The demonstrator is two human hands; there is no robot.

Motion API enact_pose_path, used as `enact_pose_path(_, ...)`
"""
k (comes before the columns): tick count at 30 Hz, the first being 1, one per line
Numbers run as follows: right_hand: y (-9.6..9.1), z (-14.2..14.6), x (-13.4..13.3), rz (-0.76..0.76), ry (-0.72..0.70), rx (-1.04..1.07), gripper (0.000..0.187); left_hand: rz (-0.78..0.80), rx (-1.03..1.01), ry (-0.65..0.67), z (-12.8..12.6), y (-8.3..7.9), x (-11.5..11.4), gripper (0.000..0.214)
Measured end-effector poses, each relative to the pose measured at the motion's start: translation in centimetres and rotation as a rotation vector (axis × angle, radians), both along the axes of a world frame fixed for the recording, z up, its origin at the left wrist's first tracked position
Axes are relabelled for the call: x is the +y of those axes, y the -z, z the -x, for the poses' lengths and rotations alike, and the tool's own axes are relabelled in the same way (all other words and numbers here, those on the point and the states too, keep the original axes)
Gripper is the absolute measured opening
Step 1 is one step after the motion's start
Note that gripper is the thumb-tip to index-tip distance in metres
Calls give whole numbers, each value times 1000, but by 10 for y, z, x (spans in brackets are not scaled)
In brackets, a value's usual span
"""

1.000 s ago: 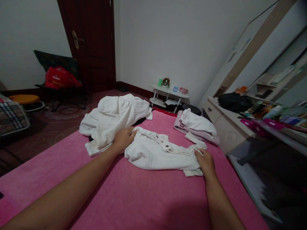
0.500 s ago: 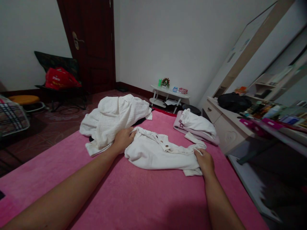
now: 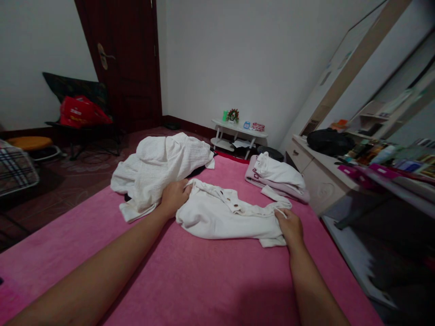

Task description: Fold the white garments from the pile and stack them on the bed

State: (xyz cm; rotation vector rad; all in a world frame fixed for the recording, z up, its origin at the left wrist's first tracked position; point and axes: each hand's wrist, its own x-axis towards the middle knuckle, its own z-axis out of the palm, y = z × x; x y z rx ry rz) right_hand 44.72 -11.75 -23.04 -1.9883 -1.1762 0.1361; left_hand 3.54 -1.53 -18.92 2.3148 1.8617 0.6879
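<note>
A white buttoned garment (image 3: 217,217), its kind hard to make out, lies bunched on the pink bedspread (image 3: 204,276). Several brown buttons run along its far edge. My left hand (image 3: 175,197) is closed on its left end, fingertips partly hidden by the cloth. At the other end, my right hand (image 3: 288,224) pinches the fabric near a thin strap or fold. Just left of my left hand is a heap of white crinkled clothing (image 3: 163,165), with something dark beneath it. Beyond my right hand sits a folded stack of clothes (image 3: 280,176), white on top of pale pink.
A low white table (image 3: 239,129) with small items stands by the far wall. Along the right side is a dresser (image 3: 319,181) bearing a black bag (image 3: 329,141) and bottles. On the left, a chair holds a red bag (image 3: 83,112), near a dark door (image 3: 132,59).
Both hands keep their hold on the white garment, which lies almost the same. The whole view has shifted very slightly.
</note>
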Motion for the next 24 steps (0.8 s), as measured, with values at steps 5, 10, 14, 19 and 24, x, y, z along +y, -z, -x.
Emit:
enact_pose_path(5,0,1,0,1,24,9,41,2,-5,-12,-1,-1,1,33)
enact_pose_path(10,0,2,0,-3,27,46,42,-7,2,-9,-1,1,2,33)
enact_pose_path(14,0,3,-1,-28,13,64,42,-20,16,-9,-2,1,1,34)
enact_pose_path(19,1,3,-2,-38,-9,58,44,-18,19,-22,-2,1,1,34)
enact_pose_path(24,3,2,-1,-30,6,53,41,-19,8,-13,-1,2,2,35)
